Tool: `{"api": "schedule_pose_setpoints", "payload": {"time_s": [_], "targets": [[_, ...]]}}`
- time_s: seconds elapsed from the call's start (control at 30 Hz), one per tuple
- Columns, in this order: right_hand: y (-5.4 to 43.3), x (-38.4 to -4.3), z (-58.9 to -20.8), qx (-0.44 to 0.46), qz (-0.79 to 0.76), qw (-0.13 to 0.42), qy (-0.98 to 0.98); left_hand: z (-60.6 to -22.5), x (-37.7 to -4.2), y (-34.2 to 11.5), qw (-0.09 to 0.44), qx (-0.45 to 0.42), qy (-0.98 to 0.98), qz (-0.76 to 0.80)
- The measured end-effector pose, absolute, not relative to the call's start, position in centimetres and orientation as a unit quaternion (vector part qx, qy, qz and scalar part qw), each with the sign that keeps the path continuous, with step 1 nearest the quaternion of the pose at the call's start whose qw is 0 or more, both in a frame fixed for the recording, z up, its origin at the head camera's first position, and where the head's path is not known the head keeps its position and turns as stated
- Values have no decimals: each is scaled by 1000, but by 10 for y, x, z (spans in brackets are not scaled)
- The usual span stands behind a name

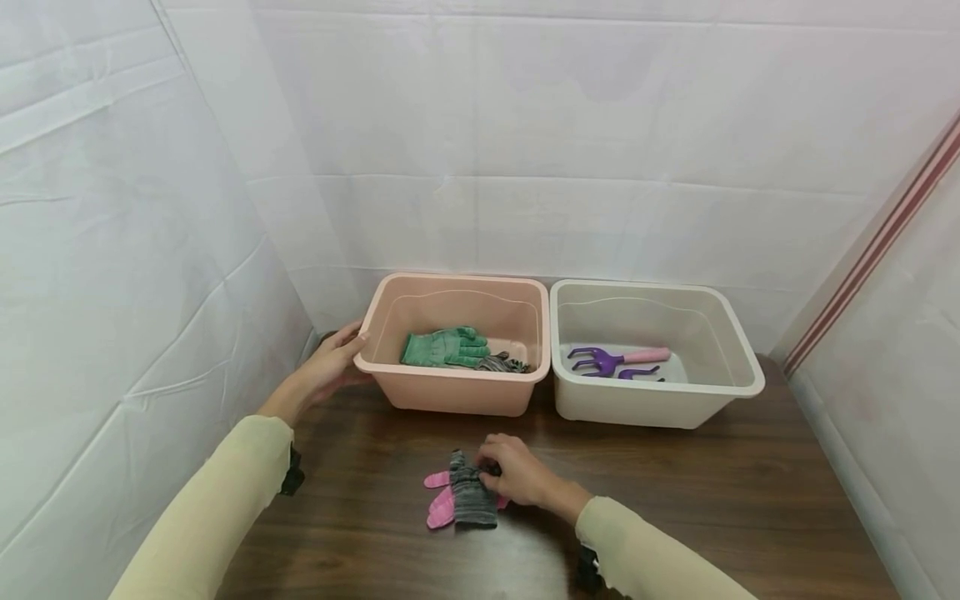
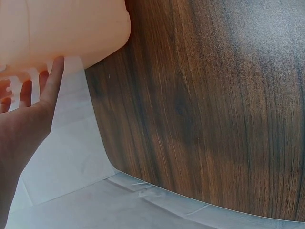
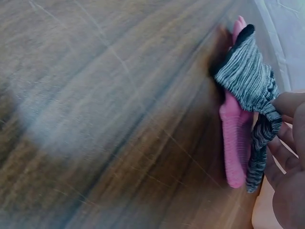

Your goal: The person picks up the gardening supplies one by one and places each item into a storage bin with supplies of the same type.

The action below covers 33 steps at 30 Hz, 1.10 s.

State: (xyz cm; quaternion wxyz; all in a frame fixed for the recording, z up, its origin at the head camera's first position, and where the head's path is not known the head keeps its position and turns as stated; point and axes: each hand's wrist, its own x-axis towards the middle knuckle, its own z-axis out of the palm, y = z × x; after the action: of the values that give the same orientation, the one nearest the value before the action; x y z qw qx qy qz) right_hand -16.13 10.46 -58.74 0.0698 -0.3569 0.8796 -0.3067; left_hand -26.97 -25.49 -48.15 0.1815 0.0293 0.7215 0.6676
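left hand (image 1: 330, 368) well apart, gray glove (image 1: 476, 504) in right hand's (image 1: 516, 472) pinch

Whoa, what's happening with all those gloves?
Someone's right hand is pinching a gray striped glove that lies partly over something pink and knitted on the wooden table. Their left hand touches the side of the peach bin. That bin has a green glove and something gray and striped inside. The white bin beside it holds a purple fork tool with a pink handle.
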Motion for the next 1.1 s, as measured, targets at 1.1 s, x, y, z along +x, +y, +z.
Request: {"api": "schedule_pose_setpoints", "payload": {"time_s": [1.1], "targets": [[119, -186, -516, -357, -339, 30, 870, -480, -269, -255, 187, 31, 714, 674]]}}
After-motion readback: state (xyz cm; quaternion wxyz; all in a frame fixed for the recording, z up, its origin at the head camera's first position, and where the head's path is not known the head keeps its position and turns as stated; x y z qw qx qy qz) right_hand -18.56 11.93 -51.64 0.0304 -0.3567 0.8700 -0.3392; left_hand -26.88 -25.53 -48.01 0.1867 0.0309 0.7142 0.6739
